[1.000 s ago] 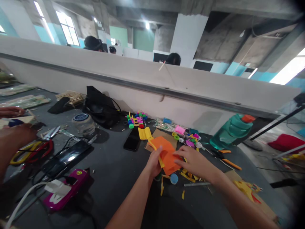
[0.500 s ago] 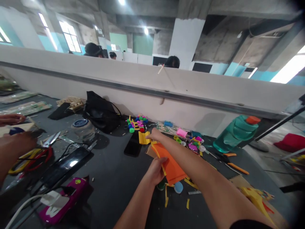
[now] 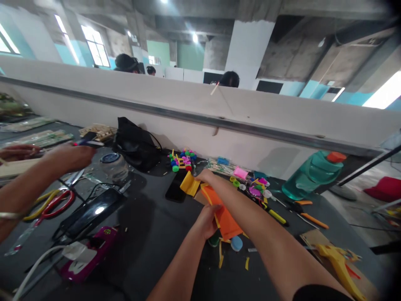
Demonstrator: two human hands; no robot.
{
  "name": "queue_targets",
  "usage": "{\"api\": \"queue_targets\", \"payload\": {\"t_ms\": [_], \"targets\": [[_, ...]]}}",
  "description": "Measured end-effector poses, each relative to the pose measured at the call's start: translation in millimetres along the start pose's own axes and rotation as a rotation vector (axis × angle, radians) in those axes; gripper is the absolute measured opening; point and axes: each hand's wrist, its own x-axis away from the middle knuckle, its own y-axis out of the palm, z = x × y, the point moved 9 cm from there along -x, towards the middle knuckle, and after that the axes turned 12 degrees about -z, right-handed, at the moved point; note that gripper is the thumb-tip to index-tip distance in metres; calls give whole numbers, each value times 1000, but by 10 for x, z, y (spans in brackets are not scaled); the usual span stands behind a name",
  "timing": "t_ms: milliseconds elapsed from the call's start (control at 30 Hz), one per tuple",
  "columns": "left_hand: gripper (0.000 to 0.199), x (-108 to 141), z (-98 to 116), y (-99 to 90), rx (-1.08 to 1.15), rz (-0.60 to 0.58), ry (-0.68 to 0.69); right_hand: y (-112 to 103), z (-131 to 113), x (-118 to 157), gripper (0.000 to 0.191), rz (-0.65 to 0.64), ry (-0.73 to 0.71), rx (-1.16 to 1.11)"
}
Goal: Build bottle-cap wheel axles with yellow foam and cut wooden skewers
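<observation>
Bench [image 3: 140,234] carried brown cardboard [image 3: 201,197], with orange sheet [image 3: 228,221] slanted partly over it. Hands were apart: left hand [image 3: 208,221] clamped on orange sheet's yellow-edged side, thumb on top; right hand [image 3: 206,177] reached over its upper end to yellow piece [image 3: 189,184], fingertips hidden, grip there impossible to tell. Yellow piece overlapped black phone [image 3: 173,193]. Blue cap [image 3: 236,243] and green cap [image 3: 214,240] lay by orange sheet's lower end. Teal bottle [image 3: 308,177] stood near orange-handled pliers [image 3: 316,220]. Co-worker's hand [image 3: 70,156] was near clear jar [image 3: 114,168].
</observation>
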Motion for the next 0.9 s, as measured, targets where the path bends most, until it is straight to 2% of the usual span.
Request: {"api": "queue_targets", "payload": {"t_ms": [67, 133, 200, 267, 300, 367, 433, 500, 600, 767, 833, 900], "targets": [[26, -5, 7, -30, -5, 20, 4, -187, 35, 84, 32, 28, -10, 7], [24, -13, 29, -79, -4, 68, 28, -486, 139, 235, 31, 82, -28, 32], [22, -26, 49, -116, 9, 108, 57, -813, 268, 478, 23, 168, -61, 83], [22, -44, 49, -117, 26, 113, 73, -1021, 360, 787, 28, 232, -117, 143], [22, -52, 44, -110, 28, 109, 76, -1044, 379, 944, 32, 234, -155, 173], [21, -55, 37, -96, 13, 105, 86, -956, 375, 1228, 34, 192, -233, 228], [20, -47, 23, -88, -8, 108, 87, -806, 345, 1447, 29, 151, -285, 281], [21, -36, 11, -81, -30, 111, 80, -732, 313, 1591, 24, 180, -301, 382], [23, -28, 18, -70, -50, 109, 78, -839, 350, 1673, 13, 298, -236, 481], [26, -21, 62, -83, -44, 138, 109, -1118, 465, 1719, 20, 468, -99, 512], [24, -23, 56, -76, -44, 134, 110, -1072, 420, 1744, 23, 480, -92, 550], [23, -28, 44, -65, -37, 119, 110, -893, 312, 1764, 22, 432, -138, 597]]}}
